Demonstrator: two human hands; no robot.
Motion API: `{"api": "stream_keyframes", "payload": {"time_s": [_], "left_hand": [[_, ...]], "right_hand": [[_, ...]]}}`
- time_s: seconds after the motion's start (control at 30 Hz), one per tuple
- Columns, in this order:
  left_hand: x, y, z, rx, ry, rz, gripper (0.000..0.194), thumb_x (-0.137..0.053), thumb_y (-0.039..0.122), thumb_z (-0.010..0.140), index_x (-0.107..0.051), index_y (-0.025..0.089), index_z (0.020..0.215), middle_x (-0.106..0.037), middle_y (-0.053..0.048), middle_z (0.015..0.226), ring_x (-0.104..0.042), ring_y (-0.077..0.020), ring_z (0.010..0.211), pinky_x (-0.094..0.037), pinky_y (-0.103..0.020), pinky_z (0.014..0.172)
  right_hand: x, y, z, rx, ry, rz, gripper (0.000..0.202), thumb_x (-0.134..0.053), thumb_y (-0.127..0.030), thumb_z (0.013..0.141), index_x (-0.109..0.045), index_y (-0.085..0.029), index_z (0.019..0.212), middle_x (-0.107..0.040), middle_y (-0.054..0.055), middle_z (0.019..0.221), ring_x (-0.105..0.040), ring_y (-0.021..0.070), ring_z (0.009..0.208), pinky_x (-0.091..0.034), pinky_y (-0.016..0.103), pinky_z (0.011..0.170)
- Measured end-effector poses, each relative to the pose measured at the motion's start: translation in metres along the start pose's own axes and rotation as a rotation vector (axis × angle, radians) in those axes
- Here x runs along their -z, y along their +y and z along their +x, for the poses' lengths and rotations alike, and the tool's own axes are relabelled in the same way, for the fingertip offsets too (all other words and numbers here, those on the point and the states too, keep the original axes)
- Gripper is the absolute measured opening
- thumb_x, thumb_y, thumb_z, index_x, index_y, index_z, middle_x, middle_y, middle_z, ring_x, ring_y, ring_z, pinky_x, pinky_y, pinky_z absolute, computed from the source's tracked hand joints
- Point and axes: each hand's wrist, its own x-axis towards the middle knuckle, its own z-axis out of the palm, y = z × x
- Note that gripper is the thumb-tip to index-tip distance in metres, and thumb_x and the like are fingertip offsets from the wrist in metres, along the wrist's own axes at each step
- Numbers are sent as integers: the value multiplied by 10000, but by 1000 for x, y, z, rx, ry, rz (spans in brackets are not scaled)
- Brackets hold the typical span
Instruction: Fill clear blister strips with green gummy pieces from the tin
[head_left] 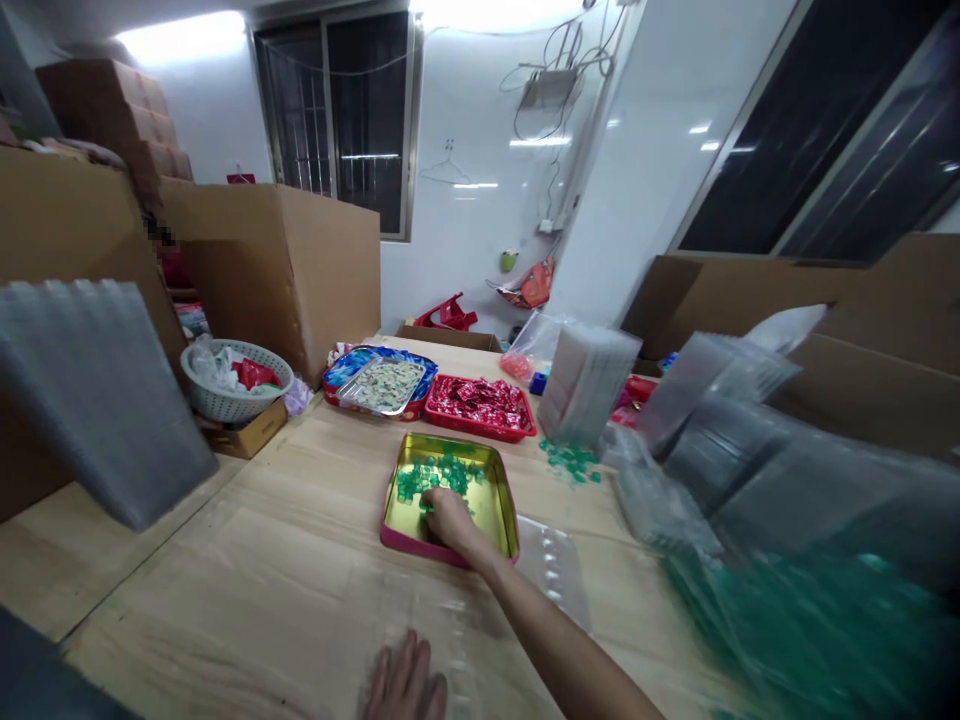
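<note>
My right hand (448,515) reaches into a gold-lined tin tray (491,500) with a pink outer wall. Its fingers are closed among small green translucent pieces (450,472); whether one is between the fingertips is hidden. Flat on the wooden table, my left hand (407,685) has its fingers apart at the bottom of the view. It lies at the near edge of a clear plastic sheet (420,610) with moulded pockets, which is hard to make out against the wood. Another clear blister sheet (555,570) is partly under my right forearm, beside the tin.
Behind the tin stand a red tray (517,433) of red packets and a metal tray (382,387) of small pale pieces. More green pieces (570,462) lie by stacked clear sheets (589,380). A white basket (236,400) is at left; plastic bags (810,490) crowd the right.
</note>
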Motion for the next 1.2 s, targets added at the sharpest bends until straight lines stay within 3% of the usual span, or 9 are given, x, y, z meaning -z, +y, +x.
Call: {"api": "stream_keyframes", "payload": {"time_s": [0.07,0.13,0.27,0.33,0.43,0.53,0.73,0.93,1.2], "left_hand": [[13,-13,-1,-30,-18,-122,257,-552,203,777,-582,262,1025,-682,-67,1043,-632,-233,965,-518,-317,785],[30,-19,7,95,-32,-354,322,-584,280,755,-567,236,1073,-669,-96,1062,-611,-263,1001,-516,-363,816],[65,-17,49,835,-67,-950,435,-471,335,819,-468,184,1227,-627,-129,1105,-630,-193,897,-531,-314,766],[77,-15,71,999,-70,-1172,461,-438,282,827,-414,190,1278,-592,-124,1164,-635,-155,805,-535,-291,702],[82,-11,85,933,-67,-1246,346,-473,181,770,-594,184,1094,-656,-88,1037,-621,-172,856,-508,-292,763],[77,-5,77,940,-113,-1248,239,-496,174,742,-677,184,896,-695,-65,866,-629,-184,805,-501,-280,733],[70,6,56,1130,-143,-1230,236,-536,278,728,-676,140,858,-702,-89,790,-633,-198,696,-503,-285,635],[77,7,63,1081,-193,-1204,205,-519,221,718,-683,150,818,-703,-76,770,-629,-198,730,-481,-282,683],[62,6,53,1108,-186,-1225,202,-530,247,714,-672,144,814,-698,-73,780,-626,-198,738,-472,-287,692]], "right_hand": [[11,4,-18,14,30,56,254,-534,-45,707,-652,-163,899,-674,71,911,-614,183,854,-447,241,733],[23,5,-43,58,73,190,236,-528,-65,732,-635,-173,914,-666,40,892,-611,148,799,-453,219,709],[39,-12,-106,188,90,522,210,-546,-68,721,-629,-190,871,-642,12,821,-584,135,711,-450,220,635],[38,-23,-136,210,38,579,210,-533,-64,729,-627,-196,863,-630,10,810,-572,135,712,-446,225,636],[26,-31,-170,164,1,645,244,-511,-52,728,-624,-196,890,-620,16,821,-569,136,720,-451,236,658],[8,-23,-189,52,14,733,312,-516,-70,708,-606,-200,977,-634,28,853,-585,152,741,-468,252,666],[-19,6,-179,-162,205,870,117,-523,-158,655,-576,-175,758,-619,30,710,-585,178,653,-475,276,605],[-33,6,-158,-85,214,777,145,-509,-130,654,-603,-173,755,-649,44,785,-596,195,770,-467,303,725],[-28,5,-160,65,238,569,169,-487,-87,729,-621,-178,776,-642,47,848,-589,171,808,-459,281,746]]}}
